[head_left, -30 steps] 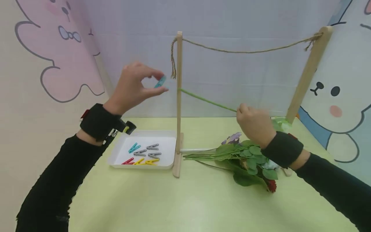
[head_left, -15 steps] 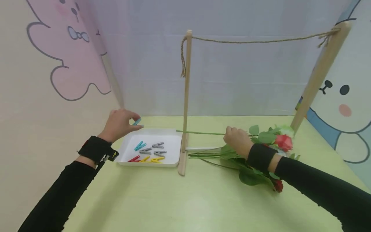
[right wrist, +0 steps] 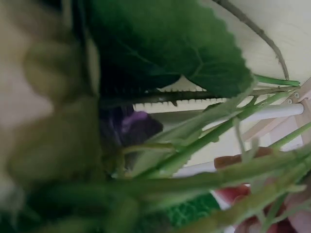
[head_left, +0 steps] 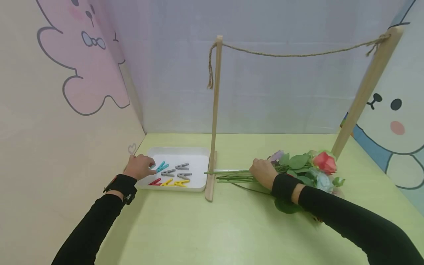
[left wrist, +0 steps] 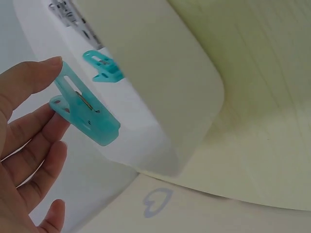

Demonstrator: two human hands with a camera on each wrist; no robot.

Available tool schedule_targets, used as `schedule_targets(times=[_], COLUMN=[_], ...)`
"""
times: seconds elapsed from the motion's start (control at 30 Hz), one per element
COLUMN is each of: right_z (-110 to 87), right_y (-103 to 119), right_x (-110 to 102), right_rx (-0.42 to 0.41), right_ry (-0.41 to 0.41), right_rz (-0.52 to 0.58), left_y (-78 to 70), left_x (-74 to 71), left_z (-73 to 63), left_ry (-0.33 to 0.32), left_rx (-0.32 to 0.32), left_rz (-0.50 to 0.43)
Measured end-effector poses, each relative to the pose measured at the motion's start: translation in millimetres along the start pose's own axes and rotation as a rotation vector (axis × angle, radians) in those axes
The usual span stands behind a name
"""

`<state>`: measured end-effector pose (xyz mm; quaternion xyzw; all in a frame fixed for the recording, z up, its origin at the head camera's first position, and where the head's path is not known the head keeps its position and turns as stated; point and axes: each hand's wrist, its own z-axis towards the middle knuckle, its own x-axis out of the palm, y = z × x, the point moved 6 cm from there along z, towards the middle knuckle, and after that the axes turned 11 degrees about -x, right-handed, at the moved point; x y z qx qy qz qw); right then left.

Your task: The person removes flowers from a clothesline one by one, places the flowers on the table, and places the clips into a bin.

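My left hand (head_left: 138, 167) is low over the left end of the white tray (head_left: 199, 160). Between thumb and fingers it pinches a teal clothespin (left wrist: 90, 114), seen large in the left wrist view. A second teal clothespin (left wrist: 104, 67) lies in the tray just beyond. My right hand (head_left: 263, 172) is down on a bunch of artificial flowers, its fingers curled round a green flower stem (head_left: 228, 172) close over the other stems. A coral rose (head_left: 324, 163) shows at the bunch's right end. In the right wrist view, leaves and stems partly cover the fingers (right wrist: 243, 191).
Grey clothespins (head_left: 183, 166), yellow clothespins (head_left: 181, 183) and a red clothespin (head_left: 155, 181) lie in the tray. A wooden post (head_left: 216, 99) stands between tray and flowers. A rope (head_left: 291, 55) runs from its top to a second wooden post (head_left: 367, 92) at right.
My left hand has come down from beside the post to the tray with the teal clothespin. My right hand has lowered the green-stemmed flower onto the bunch.
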<state>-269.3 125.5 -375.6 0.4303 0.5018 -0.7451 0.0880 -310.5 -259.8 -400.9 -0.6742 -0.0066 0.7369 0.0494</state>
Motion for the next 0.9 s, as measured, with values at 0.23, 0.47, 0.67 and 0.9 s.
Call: schedule_targets(times=[0.23,0.47,0.67,0.9], right_z=[-2.5,-2.8,-6.9,-18.1], right_y=[-4,-13,-19,-34], right_x=[9,14,11,-6], right_rx=[0.034,0.067,0.08,0.15], right_ry=[0.027,0.032,0.043,-0.003], right_rz=[0.122,0.25,0.278,0.351], left_y=[6.5,13.9,21.7,5.9], left_x=[16.8,26.6,33.2,11.4], left_z=[-1.2,-1.2,4.0,-0.3], left_ry=[0.056,0.179,0.179,0.027], left_rx=[-0.033,-0.132,-0.16,-0.093], left_rz=[0.004,-0.039,-0.077,-0.139])
